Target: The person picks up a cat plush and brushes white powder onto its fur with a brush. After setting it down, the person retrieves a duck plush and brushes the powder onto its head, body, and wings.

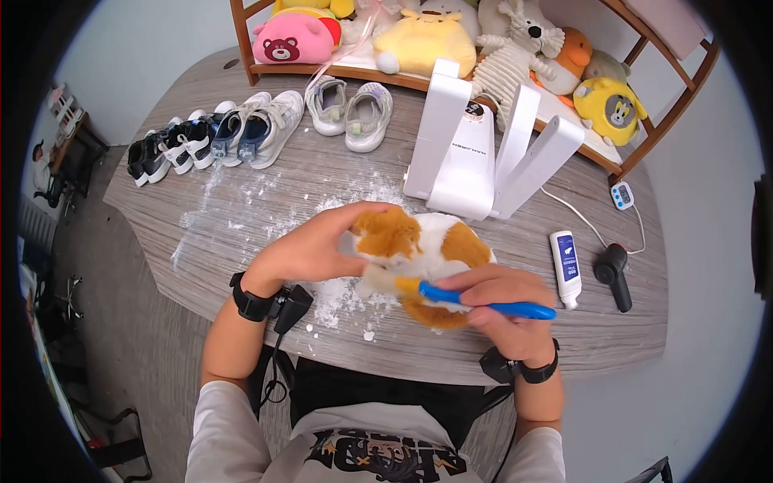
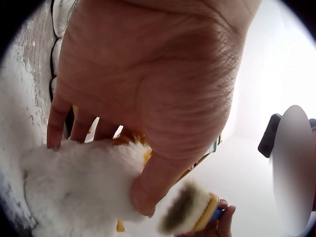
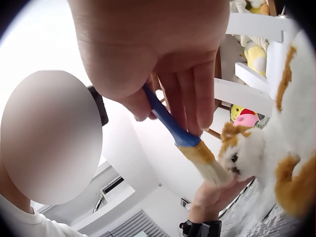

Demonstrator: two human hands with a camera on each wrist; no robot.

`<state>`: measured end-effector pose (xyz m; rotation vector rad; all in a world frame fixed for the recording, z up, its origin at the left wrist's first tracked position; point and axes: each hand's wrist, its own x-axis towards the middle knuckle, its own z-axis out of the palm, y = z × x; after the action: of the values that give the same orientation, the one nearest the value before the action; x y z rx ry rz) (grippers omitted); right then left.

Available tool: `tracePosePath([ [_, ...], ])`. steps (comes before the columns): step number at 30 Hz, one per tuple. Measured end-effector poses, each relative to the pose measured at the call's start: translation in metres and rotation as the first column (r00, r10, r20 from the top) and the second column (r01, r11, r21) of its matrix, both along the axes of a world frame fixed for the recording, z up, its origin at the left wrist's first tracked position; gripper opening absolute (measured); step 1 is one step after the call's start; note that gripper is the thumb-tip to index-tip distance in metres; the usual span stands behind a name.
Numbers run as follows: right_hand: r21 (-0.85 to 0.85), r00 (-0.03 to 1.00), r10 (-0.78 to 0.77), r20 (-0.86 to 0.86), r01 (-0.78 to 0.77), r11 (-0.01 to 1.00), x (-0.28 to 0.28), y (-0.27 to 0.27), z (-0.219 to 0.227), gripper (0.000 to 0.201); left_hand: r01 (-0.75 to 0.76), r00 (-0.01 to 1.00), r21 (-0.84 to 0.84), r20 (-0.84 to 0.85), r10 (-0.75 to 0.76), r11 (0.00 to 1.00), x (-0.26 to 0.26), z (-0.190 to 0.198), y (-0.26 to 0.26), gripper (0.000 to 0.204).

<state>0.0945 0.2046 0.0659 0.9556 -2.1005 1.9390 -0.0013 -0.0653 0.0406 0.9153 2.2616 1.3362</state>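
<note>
An orange-and-white plush animal (image 1: 465,241) lies on the table in front of the person. The left hand (image 1: 310,248) grips it at the head, fingers on one side and thumb on the other, as the left wrist view shows over its white fur (image 2: 84,182). In the right hand (image 1: 509,310) is a brush with a blue handle (image 1: 527,311), pinched between thumb and fingers. The brush's pale bristles (image 3: 217,173) are right by the plush animal's face (image 3: 237,158) in the right wrist view. White powder (image 1: 334,302) is scattered on the table around the plush animal.
Several shoes (image 1: 258,133) stand in a row at the back left. A white folding device (image 1: 463,165) stands behind the plush animal. To the right are a white bottle (image 1: 566,274), a black handheld device (image 1: 616,278) and a small timer (image 1: 621,196). A wooden rack (image 1: 628,157) holds plush toys.
</note>
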Motion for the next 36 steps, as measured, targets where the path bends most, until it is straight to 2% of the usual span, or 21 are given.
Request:
tracePosePath([
  [1, -0.038, 0.993, -0.058, -0.108, 0.054, 0.998, -0.001, -0.002, 0.0, 0.013, 0.017, 1.0, 0.005, -0.023, -0.016, 1.0, -0.001, -0.002, 0.0, 0.082],
  [2, -0.04, 0.993, -0.058, -0.099, 0.054, 0.998, 0.0, -0.003, -0.001, 0.013, 0.036, 0.998, 0.01, -0.044, -0.035, 0.999, -0.001, -0.003, -0.001, 0.083],
  [4, -0.013, 0.983, -0.166, -0.074, 0.165, 0.986, -0.001, -0.005, -0.001, 0.013, 0.04, 0.998, 0.013, -0.053, -0.039, 0.999, 0.0, -0.002, -0.001, 0.081],
  [8, 0.075, 0.991, -0.103, -0.081, 0.109, 0.991, 0.0, -0.001, -0.001, 0.014, 0.041, 0.998, 0.041, -0.044, -0.039, 0.998, 0.0, -0.003, -0.001, 0.08],
  [10, -0.092, 0.984, -0.137, -0.113, 0.127, 0.988, 0.003, -0.001, -0.004, 0.014, 0.04, 0.998, 0.043, -0.044, -0.038, 0.998, -0.001, -0.004, -0.001, 0.079],
  [11, -0.094, 0.984, -0.136, -0.111, 0.126, 0.988, 0.001, -0.002, -0.004, 0.014, 0.047, 0.998, 0.044, -0.046, -0.045, 0.998, -0.001, -0.004, -0.001, 0.079],
  [13, 0.097, 0.975, -0.125, -0.181, 0.144, 0.985, -0.003, -0.004, -0.001, 0.013, 0.035, 0.999, 0.03, -0.031, -0.034, 0.999, -0.001, -0.005, -0.002, 0.081],
  [17, 0.181, 0.987, -0.146, -0.065, 0.156, 0.971, 0.005, 0.006, 0.003, 0.014, 0.015, 1.0, 0.033, -0.027, -0.014, 0.999, 0.0, -0.005, -0.001, 0.083],
  [19, -0.128, 0.973, -0.22, -0.066, 0.211, 0.969, 0.002, -0.001, -0.004, 0.011, 0.013, 0.999, 0.014, -0.051, -0.012, 1.0, 0.0, -0.003, -0.001, 0.081],
  [21, -0.14, 0.978, -0.198, -0.069, 0.187, 0.972, 0.001, -0.002, -0.002, 0.01, 0.021, 0.997, -0.005, -0.069, -0.022, 1.0, 0.0, -0.003, -0.002, 0.08],
  [23, 0.142, 0.986, -0.13, -0.101, 0.144, 0.979, 0.002, 0.006, 0.002, 0.01, 0.022, 0.998, 0.034, -0.056, -0.021, 0.999, -0.001, -0.006, -0.002, 0.081],
  [24, 0.145, 0.987, -0.127, -0.102, 0.141, 0.979, 0.003, 0.01, 0.003, 0.01, 0.019, 0.998, 0.037, -0.056, -0.017, 0.999, 0.0, -0.005, -0.001, 0.081],
  [26, 0.124, 0.991, -0.125, 0.037, 0.12, 0.985, 0.006, 0.013, 0.002, 0.008, 0.029, 0.997, 0.022, -0.073, -0.028, 0.999, 0.001, -0.002, -0.001, 0.08],
  [27, 0.124, 0.991, -0.125, 0.038, 0.12, 0.985, 0.006, 0.008, 0.001, 0.008, 0.029, 0.997, 0.022, -0.071, -0.028, 0.999, 0.0, -0.002, -0.002, 0.08],
  [29, -0.263, 0.992, -0.118, 0.043, 0.125, 0.957, 0.004, -0.004, -0.001, 0.009, 0.026, 0.999, 0.027, -0.019, -0.026, 0.999, -0.001, -0.004, -0.001, 0.082],
  [30, -0.257, 0.992, -0.121, 0.044, 0.128, 0.958, 0.002, -0.002, -0.002, 0.009, 0.029, 0.999, 0.032, -0.017, -0.028, 0.999, 0.0, -0.003, 0.0, 0.082],
  [32, 0.021, 0.98, -0.196, -0.029, 0.196, 0.98, -0.001, 0.002, -0.003, 0.009, 0.011, 0.999, -0.017, -0.039, -0.011, 1.0, 0.003, 0.004, 0.0, 0.082],
  [36, 0.033, 0.986, -0.163, 0.039, 0.162, 0.986, 0.004, 0.012, -0.004, 0.011, 0.009, 0.998, -0.013, -0.066, -0.01, 1.0, 0.002, 0.0, -0.002, 0.081],
])
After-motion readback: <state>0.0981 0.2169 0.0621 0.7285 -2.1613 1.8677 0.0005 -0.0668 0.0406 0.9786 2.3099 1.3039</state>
